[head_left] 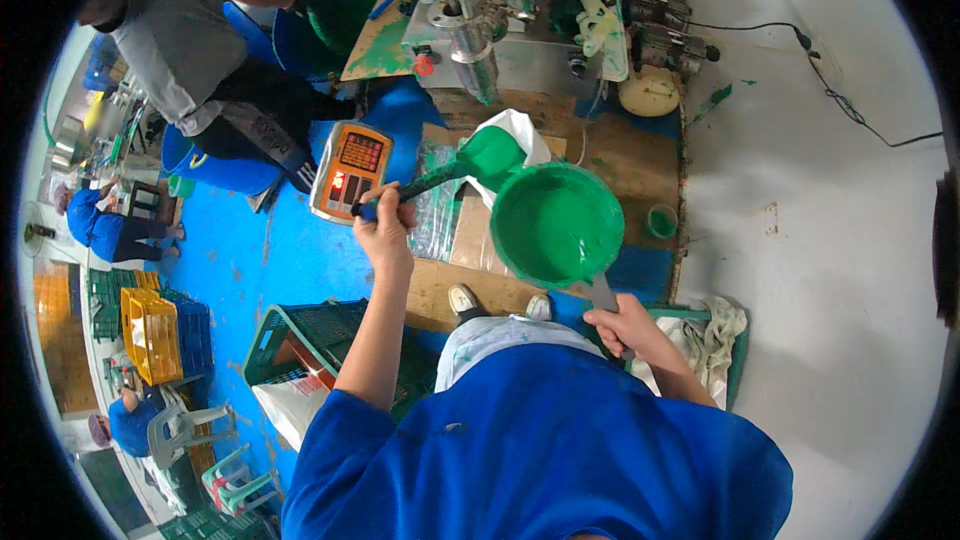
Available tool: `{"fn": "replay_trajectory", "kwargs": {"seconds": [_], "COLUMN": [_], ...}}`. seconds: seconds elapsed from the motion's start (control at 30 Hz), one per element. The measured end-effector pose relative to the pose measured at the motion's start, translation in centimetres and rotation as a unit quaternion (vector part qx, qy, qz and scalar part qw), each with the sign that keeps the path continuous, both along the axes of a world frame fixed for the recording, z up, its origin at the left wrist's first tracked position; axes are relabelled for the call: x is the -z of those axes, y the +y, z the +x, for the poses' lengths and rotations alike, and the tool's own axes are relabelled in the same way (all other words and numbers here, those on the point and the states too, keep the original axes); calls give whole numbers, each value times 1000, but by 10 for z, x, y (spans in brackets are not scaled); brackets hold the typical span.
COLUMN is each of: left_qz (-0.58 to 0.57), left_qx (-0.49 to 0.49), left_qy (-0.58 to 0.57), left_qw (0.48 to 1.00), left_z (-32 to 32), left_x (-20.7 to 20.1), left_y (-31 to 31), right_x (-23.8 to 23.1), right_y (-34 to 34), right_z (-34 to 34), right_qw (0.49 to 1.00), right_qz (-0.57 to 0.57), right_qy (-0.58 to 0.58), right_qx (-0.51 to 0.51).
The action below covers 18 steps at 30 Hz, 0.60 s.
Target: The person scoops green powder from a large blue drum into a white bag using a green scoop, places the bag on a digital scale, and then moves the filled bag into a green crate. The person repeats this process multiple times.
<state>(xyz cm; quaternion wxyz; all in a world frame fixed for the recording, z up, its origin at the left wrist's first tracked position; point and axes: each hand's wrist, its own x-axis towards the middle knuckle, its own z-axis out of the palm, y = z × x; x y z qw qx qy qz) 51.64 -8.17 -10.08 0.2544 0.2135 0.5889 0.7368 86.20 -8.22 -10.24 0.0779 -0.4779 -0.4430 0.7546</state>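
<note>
The green pan [503,245] hangs in front of you above the brown floor covering [645,165], nearer that covering's right edge than its left, with glossy green material inside. Your right grip [625,325] is closed around its grey handle, a hold that probably keeps the loaded pan level. Your left grip [388,235] is curled firmly around the near end of a long, dark ladle [436,177]; holding it so far from the round green end likely keeps your fingers clean. That end lies over a white bag [532,131] and just beside the pan's rim, so drips should mostly land in one or the other; whether it touches the bag, I cannot tell. Beyond the covering's left edge, a digital scale [350,178] has its display facing up, presumably for easy reading.
</note>
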Motion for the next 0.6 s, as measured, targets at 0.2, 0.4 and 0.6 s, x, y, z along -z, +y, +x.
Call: {"fn": "replay_trajectory", "kwargs": {"seconds": [0.2, 0.4, 0.6], "left_qz": [-82, -60, -30], "left_qx": [120, 93, 6], "left_qy": [240, 74, -54], "left_qw": [960, 991, 998], "left_z": [28, 24, 4], "left_x": [48, 61, 33], "left_y": [23, 16, 5], "right_x": [22, 27, 9], "right_y": [-19, -13, 5], "right_z": [26, 14, -18], "right_qw": [999, 995, 993], "right_qz": [7, 17, 42], "right_qy": [-22, -23, -60], "right_qx": [43, 92, 96]}}
